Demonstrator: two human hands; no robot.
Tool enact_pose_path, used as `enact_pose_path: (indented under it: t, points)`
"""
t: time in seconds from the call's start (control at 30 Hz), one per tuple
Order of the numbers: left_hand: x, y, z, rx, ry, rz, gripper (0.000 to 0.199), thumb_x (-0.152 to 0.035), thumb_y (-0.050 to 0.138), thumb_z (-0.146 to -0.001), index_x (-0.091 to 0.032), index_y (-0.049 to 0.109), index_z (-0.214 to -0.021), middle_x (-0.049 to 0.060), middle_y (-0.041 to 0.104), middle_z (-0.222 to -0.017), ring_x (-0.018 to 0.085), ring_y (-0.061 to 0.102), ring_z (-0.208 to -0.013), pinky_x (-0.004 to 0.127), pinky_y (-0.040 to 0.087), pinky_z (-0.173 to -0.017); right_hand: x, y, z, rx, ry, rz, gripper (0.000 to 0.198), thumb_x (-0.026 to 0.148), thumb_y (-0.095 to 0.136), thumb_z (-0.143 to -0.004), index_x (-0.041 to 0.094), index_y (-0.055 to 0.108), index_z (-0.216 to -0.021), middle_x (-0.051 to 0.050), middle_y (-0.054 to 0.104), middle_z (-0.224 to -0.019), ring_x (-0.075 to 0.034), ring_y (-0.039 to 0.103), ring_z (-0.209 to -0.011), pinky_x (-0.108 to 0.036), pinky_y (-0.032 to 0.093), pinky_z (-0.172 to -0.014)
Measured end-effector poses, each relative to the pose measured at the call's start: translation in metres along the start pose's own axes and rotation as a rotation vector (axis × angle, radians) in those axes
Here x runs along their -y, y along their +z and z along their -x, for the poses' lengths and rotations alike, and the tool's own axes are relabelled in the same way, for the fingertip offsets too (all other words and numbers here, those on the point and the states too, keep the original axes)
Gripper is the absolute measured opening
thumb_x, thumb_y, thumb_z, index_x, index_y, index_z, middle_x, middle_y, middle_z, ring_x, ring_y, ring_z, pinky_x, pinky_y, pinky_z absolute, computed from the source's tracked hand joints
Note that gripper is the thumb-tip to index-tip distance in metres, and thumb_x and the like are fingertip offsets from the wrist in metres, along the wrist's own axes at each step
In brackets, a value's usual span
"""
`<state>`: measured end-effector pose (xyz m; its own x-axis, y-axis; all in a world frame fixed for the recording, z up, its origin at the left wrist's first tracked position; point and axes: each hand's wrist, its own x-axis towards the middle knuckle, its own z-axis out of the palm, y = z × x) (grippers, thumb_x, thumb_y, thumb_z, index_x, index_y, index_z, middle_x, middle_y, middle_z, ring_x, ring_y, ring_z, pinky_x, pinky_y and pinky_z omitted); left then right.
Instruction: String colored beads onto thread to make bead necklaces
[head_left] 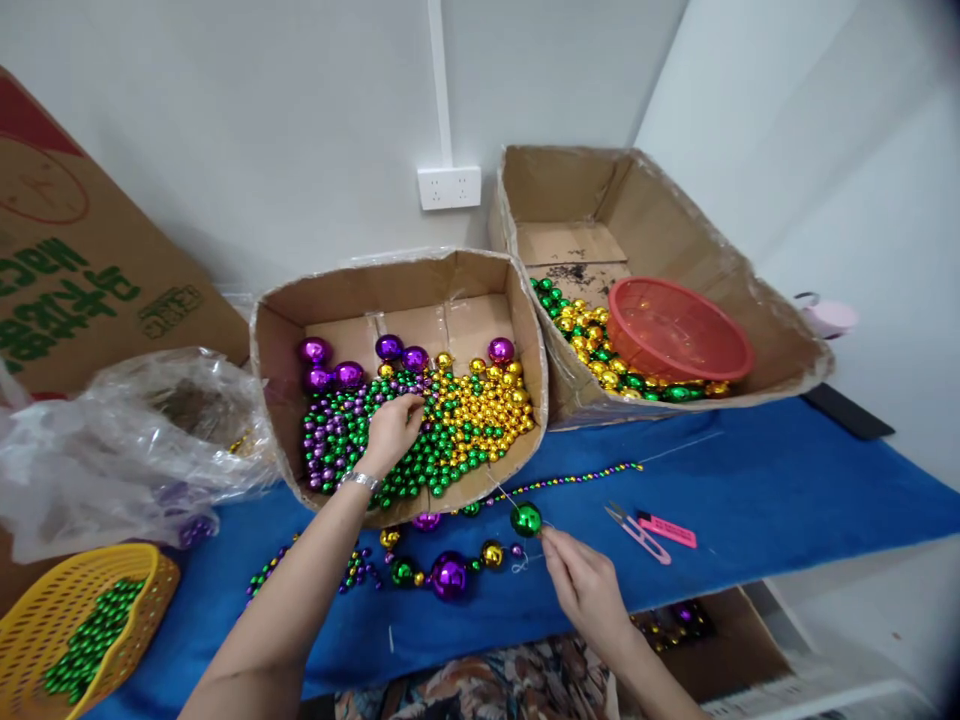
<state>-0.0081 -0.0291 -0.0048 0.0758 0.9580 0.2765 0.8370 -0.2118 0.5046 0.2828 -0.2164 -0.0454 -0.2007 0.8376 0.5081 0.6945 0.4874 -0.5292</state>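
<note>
My left hand point(396, 428) reaches into the front cardboard box point(341, 290), its fingers closed among small shiny beads point(427, 455) in green, purple and gold. Whether a bead is pinched in them cannot be made out. Over the cloth at the front of the box, my right hand point(585, 580) is closed at the lower edge of a large green bead point(526, 519). A thin straight line, needle or thread, runs from that bead toward the box. Below lies a strand with a big purple bead point(450, 576) and a gold bead point(492, 554).
Pink thread snips point(639, 533) and a pink-and-black tool point(667, 530) lie right on the blue cloth point(757, 490). A second box point(697, 240) holds beads and a red basket point(679, 330). At left are a yellow basket point(154, 600) and plastic bags point(120, 440).
</note>
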Motion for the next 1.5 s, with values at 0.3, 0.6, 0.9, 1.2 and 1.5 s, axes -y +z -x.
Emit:
enact_pose_path:
  t: [0.3,0.6,0.9,1.2,1.5]
  points:
    - [-0.03,0.037,-0.033,0.118,0.036,-0.117,0.021,-0.025,0.053,-0.085,-0.017,0.066,-0.1,0.013,0.067,-0.101,0.029,0.058,-0.104,0.039,0.045,-0.089,-0.001,-0.003,0.003,-0.001,0.023,0.0,0.025,0.015,0.044,-0.095,0.019,0.061,-0.112,-0.007,0.073,-0.094,-0.018,0.071,-0.081,-0.028,0.058,-0.072]
    - [-0.047,0.046,-0.038,0.124,-0.064,0.215,0.013,-0.019,0.055,-0.081,-0.016,0.066,-0.086,0.014,0.065,-0.097,0.029,0.058,-0.105,0.043,0.044,-0.094,0.001,-0.003,-0.004,-0.003,0.057,-0.003,0.024,0.015,0.042,-0.096,0.019,0.063,-0.108,-0.006,0.073,-0.09,-0.017,0.071,-0.077,-0.027,0.057,-0.069]
    - [-0.089,0.023,0.041,0.325,-0.402,1.323,0.026,-0.036,0.066,-0.082,-0.016,0.067,-0.098,0.009,0.069,-0.107,0.016,0.068,-0.086,0.031,0.055,-0.082,0.003,-0.005,-0.013,-0.007,0.101,0.036,0.024,0.018,0.041,-0.097,0.019,0.063,-0.105,-0.007,0.074,-0.088,-0.016,0.071,-0.074,-0.026,0.055,-0.07]
    - [-0.097,0.016,0.06,0.362,-0.548,1.509,0.023,-0.027,0.076,-0.075,-0.014,0.07,-0.093,0.009,0.071,-0.101,0.012,0.068,-0.077,0.024,0.056,-0.074,0.001,-0.003,-0.007,0.025,0.098,0.091,0.024,0.019,0.042,-0.097,0.018,0.064,-0.105,-0.008,0.074,-0.093,-0.017,0.071,-0.078,-0.026,0.055,-0.075]
    - [-0.103,0.011,0.067,0.343,-0.331,1.314,0.022,-0.031,0.073,-0.078,-0.017,0.07,-0.095,0.008,0.072,-0.1,0.015,0.066,-0.082,0.026,0.054,-0.075,-0.005,-0.009,-0.003,0.075,0.078,0.248,0.027,0.019,0.039,-0.097,0.018,0.064,-0.107,-0.007,0.072,-0.082,-0.017,0.068,-0.07,-0.026,0.052,-0.068]
